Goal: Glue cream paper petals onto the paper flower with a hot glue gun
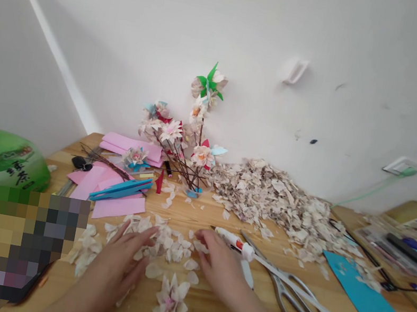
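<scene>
Paper petals (166, 248) lie in a crosswise band on the worktop (186, 214), the spread left hand (118, 269) nearer and over its left part, the spread right hand (219, 265) at its right end, neither pinching.

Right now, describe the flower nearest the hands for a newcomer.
On the wooden table, below the petal heap by the wall, look near the left hand and right hand. A flower lies flat there, pale with a pink center. Unlike the bouquet flowers, it has no visible stem.
</scene>
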`<state>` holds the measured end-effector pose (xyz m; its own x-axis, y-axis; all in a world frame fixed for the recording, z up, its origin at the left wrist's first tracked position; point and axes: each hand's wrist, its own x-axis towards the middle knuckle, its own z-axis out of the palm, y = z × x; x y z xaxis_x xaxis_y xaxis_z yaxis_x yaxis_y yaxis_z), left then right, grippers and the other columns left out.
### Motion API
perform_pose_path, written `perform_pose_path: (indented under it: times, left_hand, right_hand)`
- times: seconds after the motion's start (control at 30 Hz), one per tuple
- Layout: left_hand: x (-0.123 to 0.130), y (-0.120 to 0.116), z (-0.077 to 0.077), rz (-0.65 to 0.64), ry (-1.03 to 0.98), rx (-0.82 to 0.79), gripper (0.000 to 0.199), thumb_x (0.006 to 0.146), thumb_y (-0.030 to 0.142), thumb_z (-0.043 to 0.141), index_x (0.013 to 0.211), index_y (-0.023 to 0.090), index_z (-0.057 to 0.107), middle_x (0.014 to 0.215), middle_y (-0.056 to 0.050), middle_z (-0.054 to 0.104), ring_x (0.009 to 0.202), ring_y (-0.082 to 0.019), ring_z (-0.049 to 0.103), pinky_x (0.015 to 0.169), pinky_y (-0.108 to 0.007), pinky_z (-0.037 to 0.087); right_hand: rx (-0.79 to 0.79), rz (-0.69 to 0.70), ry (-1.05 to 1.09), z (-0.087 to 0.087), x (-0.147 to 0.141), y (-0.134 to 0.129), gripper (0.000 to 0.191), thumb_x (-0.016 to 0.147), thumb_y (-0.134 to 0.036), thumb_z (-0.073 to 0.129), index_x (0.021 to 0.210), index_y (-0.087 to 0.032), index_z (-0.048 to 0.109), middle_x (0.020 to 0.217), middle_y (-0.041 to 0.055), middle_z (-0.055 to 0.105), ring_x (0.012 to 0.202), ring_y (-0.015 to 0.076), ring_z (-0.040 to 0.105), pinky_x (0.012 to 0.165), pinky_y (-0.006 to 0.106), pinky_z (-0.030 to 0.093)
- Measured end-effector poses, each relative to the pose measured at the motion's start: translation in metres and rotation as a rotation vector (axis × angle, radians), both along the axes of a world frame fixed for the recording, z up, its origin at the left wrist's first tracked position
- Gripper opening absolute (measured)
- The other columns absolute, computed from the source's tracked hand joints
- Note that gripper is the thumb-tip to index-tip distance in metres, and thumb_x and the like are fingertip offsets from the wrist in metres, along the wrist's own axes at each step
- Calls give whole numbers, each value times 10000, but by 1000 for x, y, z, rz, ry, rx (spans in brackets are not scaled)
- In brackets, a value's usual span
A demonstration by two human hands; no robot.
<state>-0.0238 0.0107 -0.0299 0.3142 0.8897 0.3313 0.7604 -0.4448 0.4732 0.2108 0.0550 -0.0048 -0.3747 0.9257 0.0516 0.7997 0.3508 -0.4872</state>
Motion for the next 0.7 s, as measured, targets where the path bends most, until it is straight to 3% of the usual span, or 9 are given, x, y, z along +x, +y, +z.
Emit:
perform_pose_path:
  times: [0.17,0.27,0.47,0.7]
  left_hand:
    - [2,1,-1,271,-161,37,496,833,160,401,1300,233,250,1103,-107,610,1059,-248,580,936,-509,417]
    - [2,1,-1,432,-257,46,469,828,211,431,1275,220,288,1149,-128,557,1073,-277,553,873,-481,458]
    - [1,3,-5,411,-209,137,466,800,189,470,1242,204,326,1204,-156,509,1137,-311,484,889,-516,428]
    - [3,-1,0,438,-232,142,461,784,187,476,1230,189,359,1202,-160,532,1151,-329,484,927,-552,389]
  right_hand:
    - [12,21,-23,-1,-9,4,405,706,42,412,1039,-155,529,1068,117,606,999,226,552,843,330,416]
    - [34,76,-4,3,-22,12,390,746,10,429,1092,-156,495,1090,103,608,1009,200,542,861,309,403]
    - [33,242,-10,-1,-59,44,450,722,10,484,1118,-203,488,1008,64,653,1043,209,500,844,311,375]
    - [-69,214,114,-20,-72,59,398,740,14,471,1072,-200,521,948,85,655,1050,237,485,879,362,326]
